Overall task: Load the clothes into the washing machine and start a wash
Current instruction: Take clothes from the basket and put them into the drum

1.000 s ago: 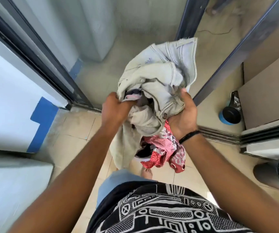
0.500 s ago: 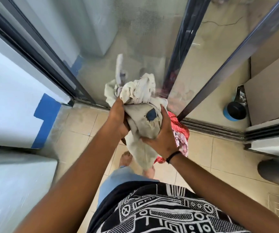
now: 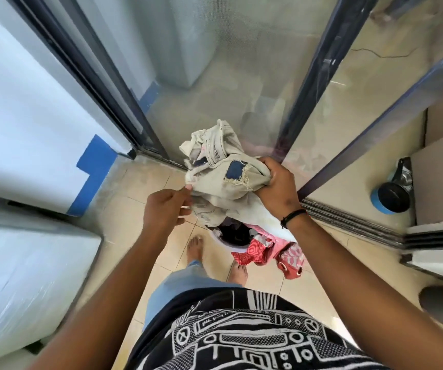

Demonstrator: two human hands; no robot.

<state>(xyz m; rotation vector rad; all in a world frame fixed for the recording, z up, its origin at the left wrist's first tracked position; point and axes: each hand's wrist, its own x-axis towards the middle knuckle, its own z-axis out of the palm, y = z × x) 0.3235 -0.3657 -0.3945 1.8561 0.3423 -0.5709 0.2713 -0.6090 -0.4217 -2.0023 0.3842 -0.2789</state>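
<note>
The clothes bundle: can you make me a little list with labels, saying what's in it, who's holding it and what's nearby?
bundle top: pale beige denim garment with a dark blue patch
bundle bottom: red and pink patterned cloth hanging below
right hand: grips the denim's right end
left hand: pinches the denim's left edge
where: held above the tan tiled floor, in front of a dark-framed sliding glass door
nearby: black round container with a blue rim on the floor, right
washing machine: not clearly seen
</note>
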